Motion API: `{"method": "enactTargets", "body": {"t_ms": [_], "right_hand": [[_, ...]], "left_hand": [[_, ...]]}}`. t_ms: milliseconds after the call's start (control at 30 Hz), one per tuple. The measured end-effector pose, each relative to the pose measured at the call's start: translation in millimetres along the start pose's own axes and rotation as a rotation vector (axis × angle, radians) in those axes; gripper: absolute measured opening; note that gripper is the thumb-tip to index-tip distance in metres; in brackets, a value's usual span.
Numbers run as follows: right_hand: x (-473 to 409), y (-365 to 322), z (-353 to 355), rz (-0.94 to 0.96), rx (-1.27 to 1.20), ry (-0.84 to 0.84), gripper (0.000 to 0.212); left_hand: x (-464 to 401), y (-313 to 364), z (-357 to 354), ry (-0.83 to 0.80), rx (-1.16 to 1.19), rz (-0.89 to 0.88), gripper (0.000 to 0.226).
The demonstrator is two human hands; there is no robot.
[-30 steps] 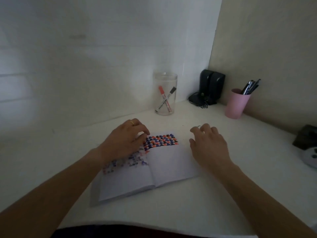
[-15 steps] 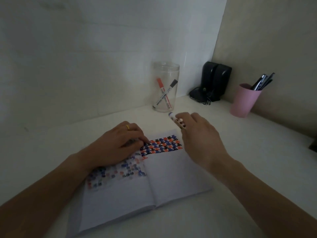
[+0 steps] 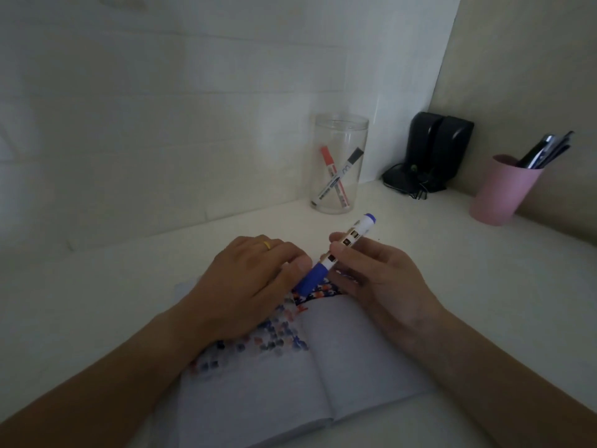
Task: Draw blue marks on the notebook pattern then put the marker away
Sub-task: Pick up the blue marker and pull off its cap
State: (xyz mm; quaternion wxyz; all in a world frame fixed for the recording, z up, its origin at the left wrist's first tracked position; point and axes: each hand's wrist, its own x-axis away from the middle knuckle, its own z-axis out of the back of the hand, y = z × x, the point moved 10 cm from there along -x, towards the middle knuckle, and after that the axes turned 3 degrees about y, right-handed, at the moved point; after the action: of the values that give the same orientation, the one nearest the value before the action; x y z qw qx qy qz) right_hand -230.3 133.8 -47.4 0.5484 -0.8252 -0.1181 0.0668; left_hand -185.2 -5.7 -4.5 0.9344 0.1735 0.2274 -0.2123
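Note:
An open notebook [image 3: 284, 376] lies on the white desk, with a blue-and-orange pattern [image 3: 326, 291] across the top of its pages. My right hand [image 3: 378, 279] grips the white barrel of a blue marker [image 3: 342, 250], held slanted above the pattern. My left hand [image 3: 248, 282] pinches the marker's blue cap [image 3: 311, 278] at the lower end. The cap still sits on the marker. Both hands hide much of the pattern.
A clear jar [image 3: 339, 163] holding a red and a black marker stands behind the notebook. Black speakers [image 3: 436, 150] sit in the corner. A pink cup [image 3: 504, 189] with several pens stands at the right.
My right hand picked the marker up from the desk and brought it over the notebook. My left hand lifted off the page and took hold of the cap.

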Motion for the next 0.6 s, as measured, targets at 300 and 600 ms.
{"method": "enactTargets", "body": {"t_ms": [300,600], "right_hand": [[8.4,-9.6,-7.0,0.124,0.130,-0.004,0.020],[14.0,-17.8,-14.0,0.175,0.127,-0.043,0.026]], "left_hand": [[-1.0,15.1,17.0,0.135,-0.104,-0.082,0.038],[-2.0,23.9,19.9,0.113,0.137,-0.055,0.031]]}}
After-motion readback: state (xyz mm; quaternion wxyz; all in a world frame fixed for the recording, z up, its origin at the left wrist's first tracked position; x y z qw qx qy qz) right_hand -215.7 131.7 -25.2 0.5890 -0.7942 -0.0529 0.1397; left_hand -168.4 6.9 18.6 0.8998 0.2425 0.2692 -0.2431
